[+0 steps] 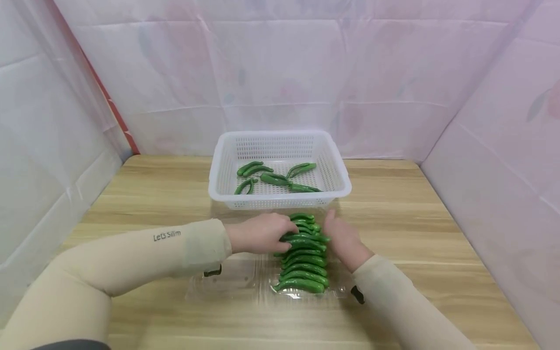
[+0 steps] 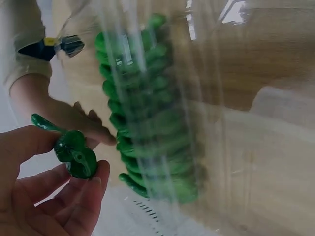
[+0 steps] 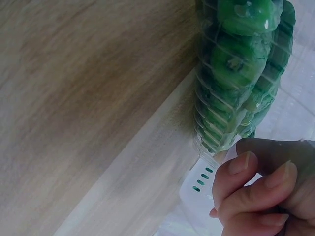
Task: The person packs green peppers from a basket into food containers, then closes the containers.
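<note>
In the left wrist view, my left hand [image 2: 54, 191] pinches a pair of glossy green chili peppers [image 2: 76, 155] between thumb and fingers. The head view has this left hand [image 1: 264, 233] over the upper part of a row of green chili peppers [image 1: 304, 270], laid crosswise in a clear plastic clamshell box [image 1: 339, 287]. My right hand [image 1: 343, 238] lies along the box's right side, close to the pepper ends. Seen from the right wrist, its fingers [image 3: 261, 189] bend loosely beside the clear wall, with nothing visible in them.
Just behind the box stands a white perforated basket [image 1: 280, 198] with several green chili peppers [image 1: 274, 179] scattered inside. The clear lid [image 1: 227, 284] lies folded open to the left. Floral sheeting [image 1: 280, 73] encloses the wooden table [image 1: 415, 218] at the back and sides.
</note>
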### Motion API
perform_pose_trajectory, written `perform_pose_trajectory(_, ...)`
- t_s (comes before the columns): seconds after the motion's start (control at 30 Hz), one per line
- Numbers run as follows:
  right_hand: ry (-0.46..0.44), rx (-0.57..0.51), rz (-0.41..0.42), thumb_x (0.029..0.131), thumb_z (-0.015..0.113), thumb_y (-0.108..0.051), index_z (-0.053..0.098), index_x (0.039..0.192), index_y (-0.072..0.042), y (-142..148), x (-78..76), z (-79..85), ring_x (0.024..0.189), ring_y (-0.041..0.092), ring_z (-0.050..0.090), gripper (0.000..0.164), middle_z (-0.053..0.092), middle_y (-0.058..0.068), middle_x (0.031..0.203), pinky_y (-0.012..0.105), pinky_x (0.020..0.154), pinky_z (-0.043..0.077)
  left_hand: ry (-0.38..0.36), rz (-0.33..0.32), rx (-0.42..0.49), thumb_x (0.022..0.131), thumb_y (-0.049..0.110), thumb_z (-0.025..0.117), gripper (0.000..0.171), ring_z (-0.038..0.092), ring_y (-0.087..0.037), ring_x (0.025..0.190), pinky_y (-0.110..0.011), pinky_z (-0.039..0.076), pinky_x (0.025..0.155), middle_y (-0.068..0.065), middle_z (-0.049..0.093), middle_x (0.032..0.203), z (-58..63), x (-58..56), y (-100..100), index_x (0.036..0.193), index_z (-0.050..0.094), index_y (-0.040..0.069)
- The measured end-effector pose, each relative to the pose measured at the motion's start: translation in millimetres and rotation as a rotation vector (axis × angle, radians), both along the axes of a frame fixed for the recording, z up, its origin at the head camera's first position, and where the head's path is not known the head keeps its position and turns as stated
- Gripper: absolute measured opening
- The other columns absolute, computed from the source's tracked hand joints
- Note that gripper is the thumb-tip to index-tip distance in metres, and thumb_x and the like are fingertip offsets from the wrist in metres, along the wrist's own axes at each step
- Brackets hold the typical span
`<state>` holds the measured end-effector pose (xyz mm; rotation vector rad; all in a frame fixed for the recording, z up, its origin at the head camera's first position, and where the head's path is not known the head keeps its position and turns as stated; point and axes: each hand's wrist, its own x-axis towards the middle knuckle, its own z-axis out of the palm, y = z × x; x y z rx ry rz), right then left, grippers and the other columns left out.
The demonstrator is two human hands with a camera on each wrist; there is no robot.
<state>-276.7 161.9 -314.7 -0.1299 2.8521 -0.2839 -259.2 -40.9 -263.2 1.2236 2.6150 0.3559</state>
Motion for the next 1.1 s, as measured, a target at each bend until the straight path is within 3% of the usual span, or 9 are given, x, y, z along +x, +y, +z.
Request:
perform_pose_trajectory(0.1,0.007,0.022,0.001,0.094,0.038,-0.003,0.011,0.138,0.018,0.8,-2.3,-2.2,0.059,0.029,0.059,0.057,0.058,0.018,0.069,0.037,0.048,0.049,0.010,0.013,-0.048,0.087,0.018,0.063,0.021,0.057,-0.009,0.086,-0.027,0.048,0.079,0.002,0.061,0.095,-4.9,1.0,0.6,0.106,0.066,0.011)
perform_pose_trajectory(0.23,0.046,0.064,0.028,0.091,0.039,0.001,0.014,0.137,0.019,1.8,-2.8,-3.7,0.052,0.024,0.055,0.055,0.055,0.015,0.064,0.034,0.042,0.046,0.076,0.006,-0.116,0.085,0.018,0.064,0.017,0.058,-0.010,0.080,-0.027,0.050,0.071,0.002,0.061,0.091,-7.5,4.7,4.4,0.100,0.066,0.011)
perform_pose_trajectory(0.4,0.053,0.071,0.038,0.088,0.042,0.003,0.014,0.137,0.020,2.1,-3.1,-3.4,0.053,0.024,0.055,0.059,0.056,0.016,0.067,0.034,0.043,0.046,0.132,-0.028,-0.150,0.085,0.019,0.064,0.008,0.053,-0.009,0.068,-0.025,0.047,0.058,0.003,0.055,0.080,-8.3,11.0,12.5,0.088,0.063,0.012)
perform_pose_trajectory(0.7,0.046,0.079,0.020,0.092,0.037,0.001,0.014,0.138,0.019,0.8,-4.3,-4.2,0.060,0.029,0.059,0.054,0.061,0.022,0.074,0.038,0.047,0.049,0.161,-0.029,-0.161,0.081,0.024,0.067,0.014,0.054,-0.010,0.066,-0.026,0.047,0.060,0.005,0.056,0.073,-18.3,19.3,22.9,0.084,0.061,0.013)
perform_pose_trajectory(0.77,0.045,0.080,0.017,0.092,0.038,0.001,0.014,0.138,0.019,0.7,-4.2,-4.5,0.061,0.029,0.060,0.054,0.061,0.022,0.074,0.038,0.048,0.049,0.176,-0.013,-0.156,0.081,0.026,0.068,0.016,0.055,-0.011,0.068,-0.026,0.047,0.061,0.005,0.057,0.073,-22.9,20.5,24.9,0.086,0.061,0.013)
perform_pose_trajectory(1.0,0.032,0.121,0.058,0.073,0.059,0.011,0.011,0.137,0.021,-0.8,-1.6,-3.2,0.061,0.029,0.059,0.081,0.059,0.023,0.075,0.037,0.048,0.049,0.156,0.061,-0.135,0.082,0.026,0.067,0.029,0.059,-0.014,0.077,-0.026,0.049,0.064,-0.001,0.060,0.087,-37.4,25.5,29.6,0.104,0.060,0.008)
perform_pose_trajectory(1.1,0.022,0.113,0.045,0.075,0.057,0.011,0.010,0.137,0.020,-1.6,-1.3,-2.4,0.063,0.030,0.059,0.078,0.060,0.024,0.077,0.038,0.050,0.050,0.181,0.086,-0.146,0.082,0.024,0.066,0.036,0.059,-0.015,0.079,-0.026,0.050,0.064,-0.003,0.059,0.092,-43.8,26.0,30.5,0.111,0.058,0.006)
